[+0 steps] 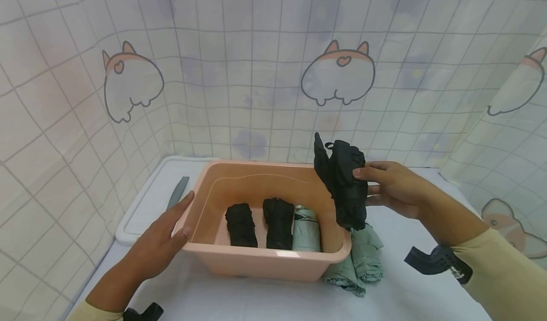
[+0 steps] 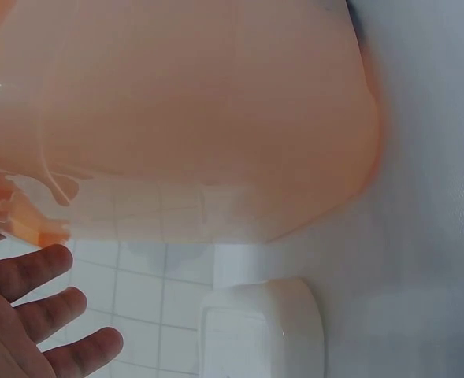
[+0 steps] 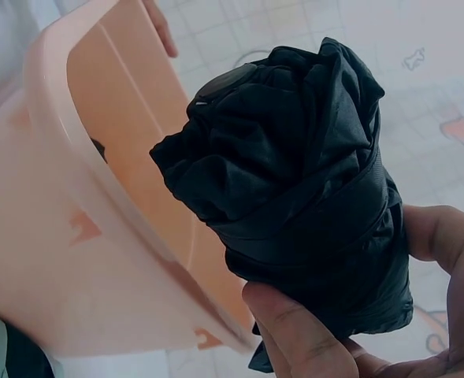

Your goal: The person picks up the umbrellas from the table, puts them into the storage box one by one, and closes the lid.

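Observation:
A folded black umbrella (image 1: 348, 183) is pinched in my right hand (image 1: 395, 188), above the right end of a peach plastic tub (image 1: 273, 264). The right wrist view shows the wrapped umbrella (image 3: 295, 189) close up, thumb and fingers on opposite sides of it. Two black folded umbrellas (image 1: 241, 226) and one pale green folded umbrella (image 1: 306, 231) stand side by side inside the tub. My left hand (image 1: 160, 238) rests at the tub's left rim with its fingers extended; in the left wrist view those fingers (image 2: 38, 272) are spread beside the tub wall.
Pale green folded umbrellas (image 1: 367, 254) lie on the white tabletop (image 1: 427, 283) against the tub's right side. Behind my left hand is a white board or tray (image 1: 145, 202) with a grey strip (image 1: 177, 193) on it. A tile-patterned curtain (image 1: 235, 74) surrounds the back and sides.

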The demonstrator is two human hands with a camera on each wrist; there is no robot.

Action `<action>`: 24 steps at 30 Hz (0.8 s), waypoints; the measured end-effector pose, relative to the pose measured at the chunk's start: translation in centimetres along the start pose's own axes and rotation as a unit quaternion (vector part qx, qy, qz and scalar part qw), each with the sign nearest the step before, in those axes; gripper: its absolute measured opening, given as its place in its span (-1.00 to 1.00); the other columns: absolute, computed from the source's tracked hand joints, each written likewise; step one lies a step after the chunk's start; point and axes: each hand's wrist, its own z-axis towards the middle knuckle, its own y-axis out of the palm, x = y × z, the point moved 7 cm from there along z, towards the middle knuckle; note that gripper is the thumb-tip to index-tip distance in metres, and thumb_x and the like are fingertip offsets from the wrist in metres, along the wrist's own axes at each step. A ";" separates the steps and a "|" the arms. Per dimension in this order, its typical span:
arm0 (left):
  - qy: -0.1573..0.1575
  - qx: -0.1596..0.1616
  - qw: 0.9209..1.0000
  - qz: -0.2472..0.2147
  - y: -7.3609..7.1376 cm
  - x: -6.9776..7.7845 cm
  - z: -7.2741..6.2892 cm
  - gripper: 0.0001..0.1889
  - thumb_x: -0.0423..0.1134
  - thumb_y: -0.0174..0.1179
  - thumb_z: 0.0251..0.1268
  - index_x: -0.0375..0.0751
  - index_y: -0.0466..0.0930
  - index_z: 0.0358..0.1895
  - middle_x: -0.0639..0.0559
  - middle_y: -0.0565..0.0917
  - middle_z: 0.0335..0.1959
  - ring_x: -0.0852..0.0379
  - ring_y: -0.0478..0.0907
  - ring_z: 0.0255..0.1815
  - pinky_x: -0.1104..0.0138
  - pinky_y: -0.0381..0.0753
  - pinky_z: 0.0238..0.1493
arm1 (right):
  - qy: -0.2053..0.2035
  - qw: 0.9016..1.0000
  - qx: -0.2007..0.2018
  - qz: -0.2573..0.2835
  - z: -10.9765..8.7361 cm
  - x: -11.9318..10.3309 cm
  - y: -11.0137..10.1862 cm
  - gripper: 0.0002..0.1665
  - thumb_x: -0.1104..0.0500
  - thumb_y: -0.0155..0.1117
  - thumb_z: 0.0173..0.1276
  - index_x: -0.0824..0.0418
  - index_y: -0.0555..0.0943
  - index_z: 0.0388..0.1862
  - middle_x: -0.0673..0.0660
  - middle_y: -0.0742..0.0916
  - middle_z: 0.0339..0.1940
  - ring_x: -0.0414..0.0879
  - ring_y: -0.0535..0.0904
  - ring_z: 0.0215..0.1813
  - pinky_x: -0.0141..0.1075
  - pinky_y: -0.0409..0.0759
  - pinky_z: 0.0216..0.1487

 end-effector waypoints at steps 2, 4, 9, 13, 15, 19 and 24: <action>-0.003 -0.001 1.000 0.001 0.1 -0.1 0.0 -0.28 0.08 -0.08 0.61 0.15 -0.10 0.70 -0.25 0.16 0.61 -0.44 0.16 0.52 -0.47 0.19 0.27 | 0.004 1.000 0.001 -0.001 0.2 0.0 0.3 0.10 0.03 0.24 0.55 0.49 -0.24 0.62 0.47 0.07 0.61 0.48 0.18 0.52 0.12 0.39 0.32; -0.003 -0.001 1.000 0.001 0.1 -0.2 0.0 -0.29 0.09 -0.08 0.61 0.16 -0.11 0.70 -0.25 0.16 0.61 -0.44 0.16 0.52 -0.48 0.19 0.27 | 0.005 1.000 0.002 0.000 0.4 0.0 0.6 0.10 0.03 0.25 0.54 0.48 -0.23 0.63 0.47 0.10 0.60 0.47 0.22 0.51 0.12 0.41 0.31; 0.000 0.000 1.000 0.001 0.0 -0.1 -0.1 -0.29 0.09 -0.09 0.61 0.16 -0.10 0.69 -0.26 0.17 0.60 -0.44 0.16 0.52 -0.48 0.19 0.27 | 0.006 1.000 0.003 -0.003 0.8 -0.3 1.3 0.02 0.04 0.26 0.53 0.48 -0.09 0.61 0.45 0.22 0.56 0.44 0.34 0.45 0.11 0.46 0.29; -0.008 -0.002 1.000 0.002 0.0 -0.1 -0.1 -0.29 0.09 -0.08 0.61 0.18 -0.11 0.69 -0.25 0.16 0.61 -0.44 0.16 0.52 -0.48 0.19 0.26 | 0.009 1.000 0.005 -0.007 1.2 -0.4 1.9 -0.02 0.03 0.27 0.52 0.48 -0.03 0.59 0.44 0.25 0.54 0.41 0.39 0.41 0.12 0.48 0.28; -0.009 -0.002 1.000 0.002 0.0 -0.1 -0.1 -0.28 0.08 -0.08 0.60 0.18 -0.11 0.69 -0.25 0.16 0.61 -0.44 0.16 0.52 -0.48 0.20 0.26 | 0.010 1.000 0.006 -0.012 1.4 -0.5 2.2 -0.03 0.03 0.27 0.51 0.47 0.00 0.59 0.43 0.28 0.52 0.40 0.41 0.40 0.13 0.48 0.28; -0.007 0.001 1.000 0.001 0.1 -0.2 0.0 -0.29 0.07 -0.08 0.60 0.19 -0.11 0.69 -0.24 0.16 0.61 -0.44 0.16 0.52 -0.48 0.20 0.26 | 0.009 1.000 0.004 -0.017 1.8 -0.7 2.6 -0.06 0.03 0.29 0.50 0.47 0.06 0.57 0.42 0.33 0.50 0.39 0.45 0.37 0.14 0.50 0.27; -0.003 0.001 1.000 -0.003 0.1 -0.2 0.0 -0.29 0.06 -0.07 0.60 0.20 -0.11 0.69 -0.22 0.14 0.62 -0.44 0.15 0.53 -0.49 0.18 0.26 | 0.014 1.000 0.006 -0.009 2.2 -0.7 3.1 -0.06 0.05 0.29 0.49 0.46 0.07 0.57 0.42 0.34 0.49 0.38 0.48 0.35 0.11 0.54 0.23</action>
